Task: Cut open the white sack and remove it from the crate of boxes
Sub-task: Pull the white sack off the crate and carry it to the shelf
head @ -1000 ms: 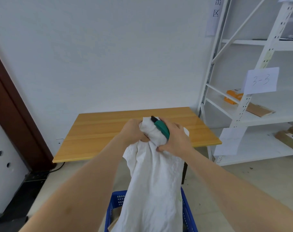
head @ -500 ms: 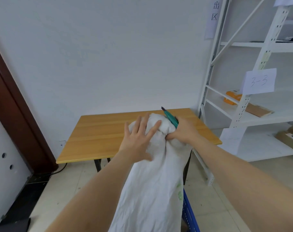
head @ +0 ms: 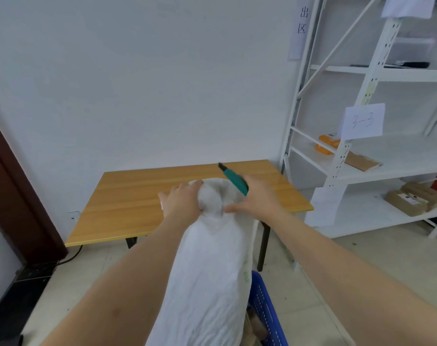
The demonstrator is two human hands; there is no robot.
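The white sack (head: 210,278) hangs as a long bunched bundle from my two hands down into the blue crate (head: 265,308) at the bottom edge. Its gathered top is over the near part of the wooden table (head: 127,201). My left hand (head: 181,202) wraps the sack's top from the left, fingers curled over it. From the right, my right hand (head: 258,198) holds a green utility knife (head: 233,179) whose black tip points up and left, and its thumb presses on the sack. A bit of brown box (head: 255,325) shows inside the crate; the sack hides the other contents.
White metal shelving (head: 362,171) stands at the right with cardboard parcels (head: 407,201), an orange box (head: 327,143) and paper labels. A dark door frame (head: 15,196) is at the left, with a black cable on the tiled floor below.
The sack's top has moved up and forward over the table. My left hand went from a grip to spread fingers, and now curls round the top. The knife sticks out further.
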